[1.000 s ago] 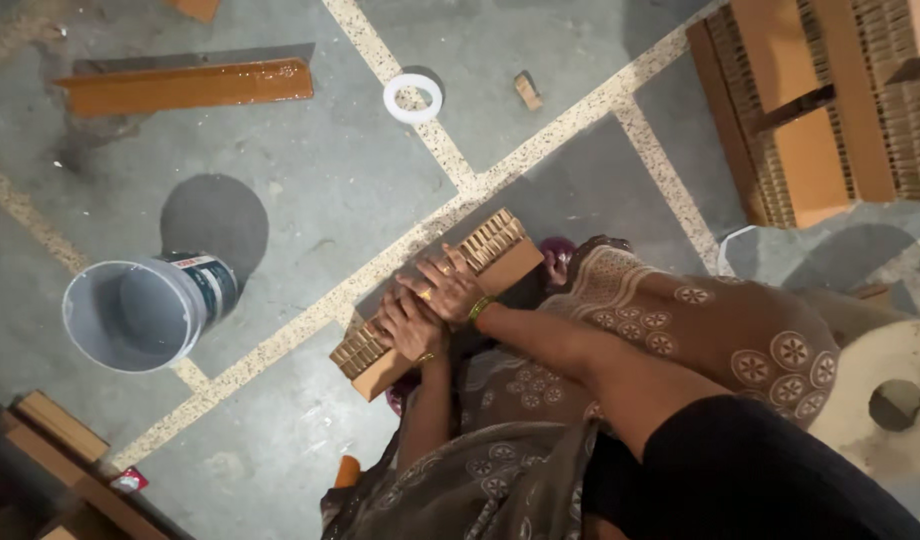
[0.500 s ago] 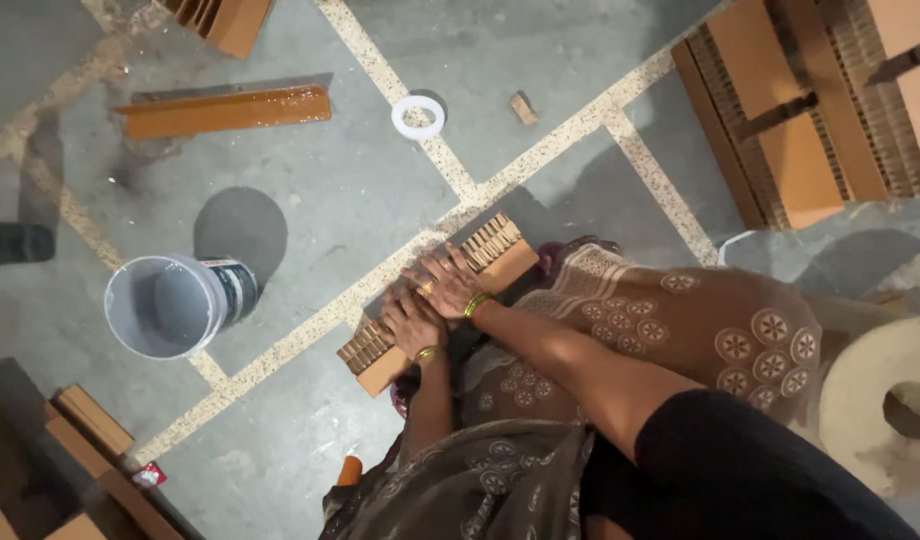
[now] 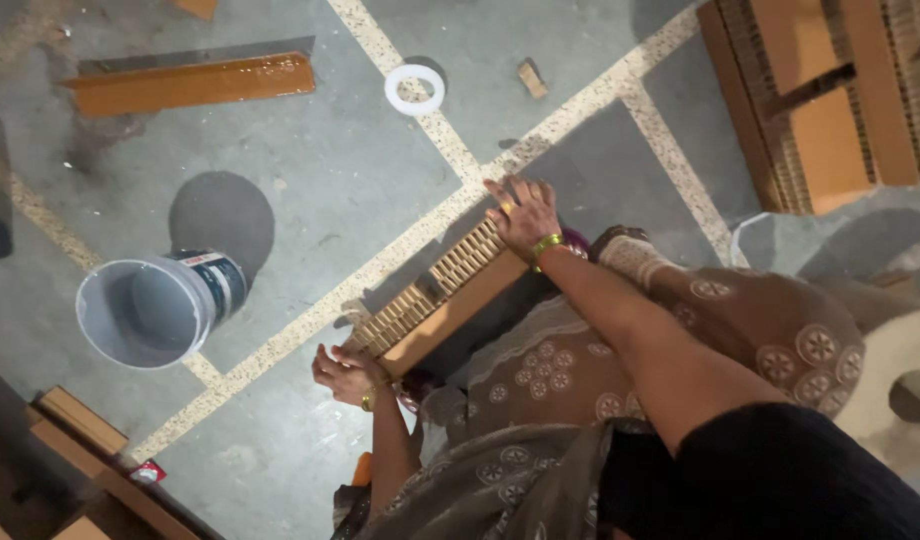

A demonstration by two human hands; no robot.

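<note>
Brown honeycomb cardboard strip (image 3: 442, 298) lies diagonally on the grey floor.

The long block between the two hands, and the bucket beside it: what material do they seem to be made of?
The long block looks like honeycomb cardboard: brown and matte, with rows of open cells on its top face. The bucket looks like smooth grey plastic, slightly glossy, with a thin rim. The left hand and right hand are at the block's ends.

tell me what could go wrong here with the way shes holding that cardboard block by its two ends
The left hand and right hand touch only the far ends of the honeycomb cardboard block, so it might sag or tip off its narrow edge. The open grey bucket stands close to the left; a slipping block or elbow could knock it. Loose bits on the floor, like the white tape ring, could catch a foot.
</note>
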